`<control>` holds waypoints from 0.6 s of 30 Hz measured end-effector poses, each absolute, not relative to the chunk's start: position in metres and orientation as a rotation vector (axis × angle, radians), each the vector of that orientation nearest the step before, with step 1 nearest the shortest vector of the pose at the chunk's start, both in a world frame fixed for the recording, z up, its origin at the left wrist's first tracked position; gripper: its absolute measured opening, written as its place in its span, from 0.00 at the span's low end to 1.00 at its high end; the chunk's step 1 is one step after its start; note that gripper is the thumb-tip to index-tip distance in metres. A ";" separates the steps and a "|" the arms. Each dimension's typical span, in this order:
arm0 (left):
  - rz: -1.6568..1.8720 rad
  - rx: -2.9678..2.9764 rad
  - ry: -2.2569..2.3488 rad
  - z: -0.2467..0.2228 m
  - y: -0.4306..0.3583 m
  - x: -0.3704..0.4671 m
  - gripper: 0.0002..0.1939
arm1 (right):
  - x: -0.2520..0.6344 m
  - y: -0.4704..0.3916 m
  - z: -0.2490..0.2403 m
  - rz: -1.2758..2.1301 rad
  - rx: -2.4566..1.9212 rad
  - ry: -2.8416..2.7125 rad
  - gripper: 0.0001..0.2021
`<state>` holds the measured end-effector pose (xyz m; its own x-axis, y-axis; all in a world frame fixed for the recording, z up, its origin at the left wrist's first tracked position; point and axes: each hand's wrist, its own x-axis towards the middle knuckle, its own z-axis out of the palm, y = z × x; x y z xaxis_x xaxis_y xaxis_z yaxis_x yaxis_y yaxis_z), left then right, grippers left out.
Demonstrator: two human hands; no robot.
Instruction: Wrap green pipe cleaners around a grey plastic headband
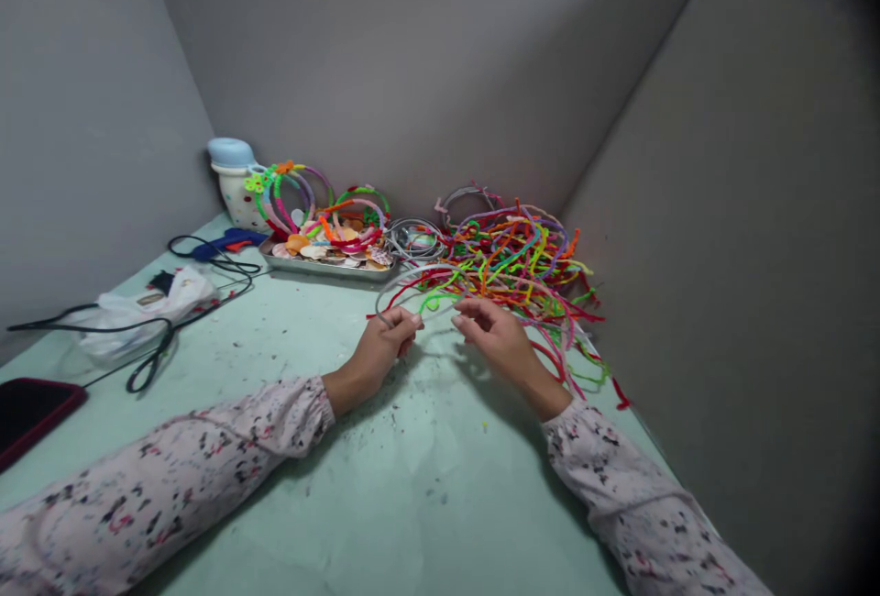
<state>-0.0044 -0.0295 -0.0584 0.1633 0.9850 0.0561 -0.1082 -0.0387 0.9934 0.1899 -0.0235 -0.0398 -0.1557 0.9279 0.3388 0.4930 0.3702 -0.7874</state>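
My left hand (381, 344) is closed in a pinch on a thin grey hoop (399, 281) and a bright green pipe cleaner (440, 299) at its near left side. The hoop stands up from the fingers and arcs toward the right. My right hand (499, 339) is just right of it, thumb and index finger curved and a little apart, close to the far end of the green pipe cleaner. I see nothing held in it. Behind both hands lies a tangled pile of colourful pipe cleaners (522, 252), partly hidden by the right hand.
A metal tray (330, 270) of shell-like pieces carries several wrapped hoops (285, 197). Bare grey hoops (416, 238) lie beside it. At left are a blue-lidded container (234, 183), a plastic bag (141, 316), a black cable (161, 362) and a phone (34, 413). Walls enclose the table.
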 end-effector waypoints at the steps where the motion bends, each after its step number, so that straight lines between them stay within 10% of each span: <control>1: 1.157 1.277 0.986 -0.058 -0.031 -0.004 0.14 | 0.183 -0.027 -0.039 0.758 -1.216 -1.742 0.15; 18: 1.029 1.429 1.010 -0.066 -0.029 -0.002 0.18 | 0.163 -0.047 -0.056 0.683 -1.296 -1.545 0.15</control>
<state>-0.0024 -0.0289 -0.0665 0.2717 0.9599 0.0690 0.0516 -0.0862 0.9949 0.1629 -0.0475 -0.0562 0.0371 0.9479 0.3165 0.4033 0.2756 -0.8726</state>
